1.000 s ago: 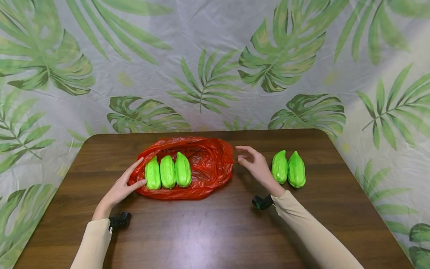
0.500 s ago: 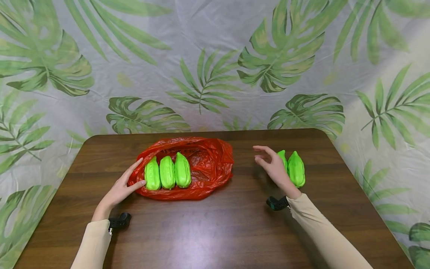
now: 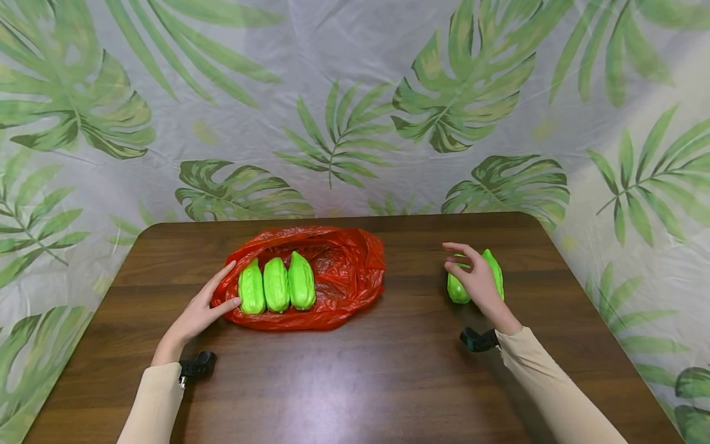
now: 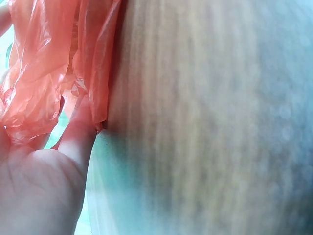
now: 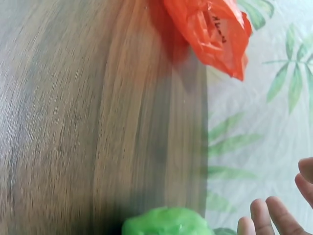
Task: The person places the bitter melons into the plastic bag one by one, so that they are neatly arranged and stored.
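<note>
The spread left hand (image 3: pixel 196 312) touches a red bag (image 3: pixel 345 274) of three fruits (image 3: pixel 277 283); the right hand (image 3: pixel 478 280), loosely parted, overhangs two more fruits (image 3: pixel 457 291).

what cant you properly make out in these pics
Head view: the right hand hides parts of two green fruits; any contact is unclear.
Head view: writing on the red bag is too small to read.
Left wrist view: the bag hides some fingertips of the left hand; the table is blurred.
Right wrist view: the bottom edge cuts off most of one fruit, the bottom and right edges much of the right hand.
</note>
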A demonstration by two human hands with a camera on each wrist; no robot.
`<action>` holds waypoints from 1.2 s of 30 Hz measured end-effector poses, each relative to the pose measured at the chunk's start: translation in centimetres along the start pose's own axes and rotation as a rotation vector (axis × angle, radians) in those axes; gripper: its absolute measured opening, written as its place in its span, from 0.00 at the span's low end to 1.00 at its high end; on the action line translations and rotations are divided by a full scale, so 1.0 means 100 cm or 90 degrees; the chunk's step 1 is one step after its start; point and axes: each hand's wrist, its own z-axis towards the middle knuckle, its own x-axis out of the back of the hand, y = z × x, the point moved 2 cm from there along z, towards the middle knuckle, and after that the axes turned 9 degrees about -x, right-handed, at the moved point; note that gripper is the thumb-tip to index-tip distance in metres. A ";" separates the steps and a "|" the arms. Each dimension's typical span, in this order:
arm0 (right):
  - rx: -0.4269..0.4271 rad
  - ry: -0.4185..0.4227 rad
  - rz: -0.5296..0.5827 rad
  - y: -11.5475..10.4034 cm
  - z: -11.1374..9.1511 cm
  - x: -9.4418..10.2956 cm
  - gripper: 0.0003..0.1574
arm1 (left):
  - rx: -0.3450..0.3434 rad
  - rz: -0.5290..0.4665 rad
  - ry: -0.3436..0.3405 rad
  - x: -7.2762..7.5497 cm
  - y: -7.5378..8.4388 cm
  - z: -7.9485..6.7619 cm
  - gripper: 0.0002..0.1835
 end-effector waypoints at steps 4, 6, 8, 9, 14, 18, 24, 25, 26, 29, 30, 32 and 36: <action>-0.005 0.008 -0.015 0.000 -0.003 0.006 0.24 | 0.002 0.000 0.000 0.000 0.000 0.000 0.42; -0.002 0.011 -0.032 -0.002 -0.005 0.008 0.24 | 0.003 0.000 -0.001 0.000 0.000 0.000 0.42; -0.001 0.020 -0.052 -0.009 -0.009 0.010 0.24 | 0.001 0.001 0.000 0.000 -0.001 0.000 0.42; -0.001 0.026 -0.060 -0.013 -0.011 0.010 0.23 | 0.001 0.001 -0.001 0.000 -0.001 0.000 0.43; -0.016 0.048 -0.076 -0.024 -0.016 0.012 0.23 | -0.003 0.001 0.000 0.000 -0.001 0.000 0.42; -0.026 0.046 -0.083 -0.007 -0.010 0.013 0.23 | -0.002 0.003 -0.001 0.000 -0.001 0.000 0.42; -0.033 0.045 -0.087 0.014 -0.003 0.011 0.24 | 0.004 0.007 -0.004 0.000 0.000 0.000 0.42; -0.034 0.047 -0.087 0.015 -0.002 0.009 0.24 | 0.005 0.006 -0.004 0.000 0.000 0.000 0.42; -0.035 0.047 -0.088 0.016 -0.002 0.008 0.24 | 0.005 0.006 -0.005 0.000 0.000 0.001 0.42; -0.040 0.038 -0.088 0.010 -0.003 0.003 0.25 | 0.004 0.002 -0.007 -0.001 0.001 0.001 0.42; -0.045 0.031 -0.088 0.004 -0.006 0.001 0.25 | 0.004 0.001 -0.007 -0.001 0.001 0.001 0.42; -0.050 0.022 -0.086 0.004 -0.006 -0.002 0.26 | 0.003 0.000 -0.007 -0.001 0.001 0.001 0.42; -0.068 -0.005 -0.086 0.011 -0.005 -0.006 0.28 | 0.003 -0.003 -0.006 -0.001 0.002 0.001 0.42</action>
